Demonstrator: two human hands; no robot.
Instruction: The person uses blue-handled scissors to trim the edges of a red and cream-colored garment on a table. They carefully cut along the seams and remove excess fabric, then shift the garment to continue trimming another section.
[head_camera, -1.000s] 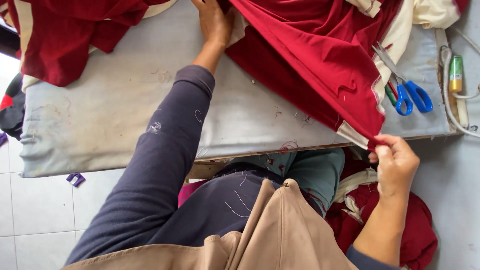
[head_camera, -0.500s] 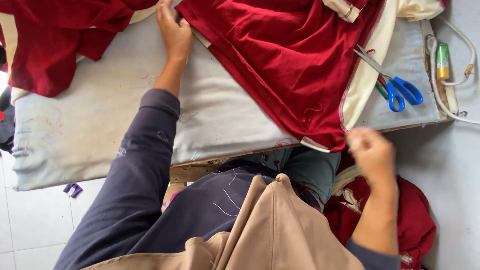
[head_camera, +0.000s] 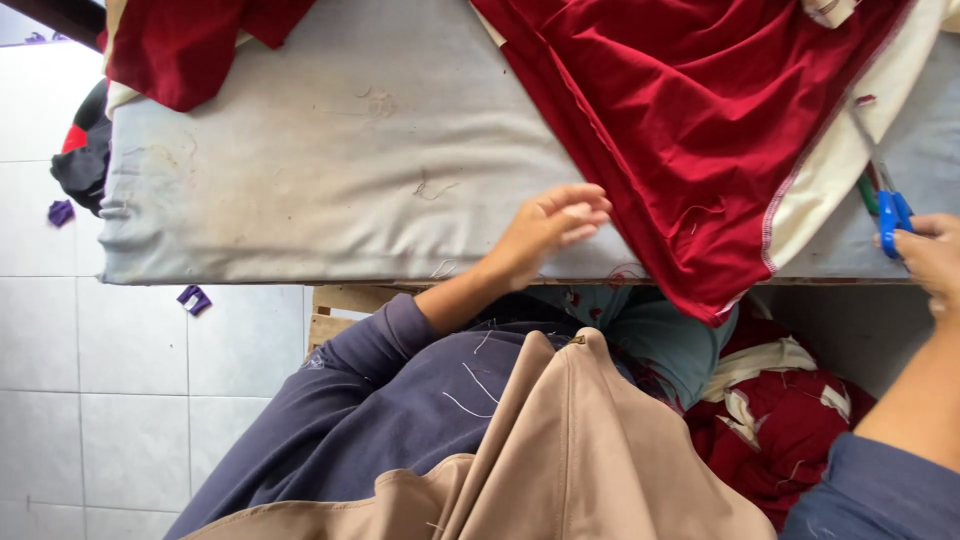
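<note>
Half a second ago the left hand (head_camera: 548, 232) pressed flat on the far side of the bench (head_camera: 330, 160); now it has drawn back to the near edge, fingers loosely spread and holding nothing, its fingertips just touching the hem of the red cloth (head_camera: 690, 130). At the far left a second red piece (head_camera: 180, 45) hangs over the bench corner, above a dark bundle (head_camera: 85, 160) on the tiled floor (head_camera: 90, 400). The red cloth lies across the right half of the grey padded bench, its long axis slanting from the upper left down to the lower right, with one corner pointing down over the near edge and a cream strip (head_camera: 850, 150) along its right side. Further right, the right hand (head_camera: 930, 260) has risen from below the bench edge to the blue-handled scissors (head_camera: 890, 205); it touches the handles, though I cannot tell whether its grip has closed on them.
</note>
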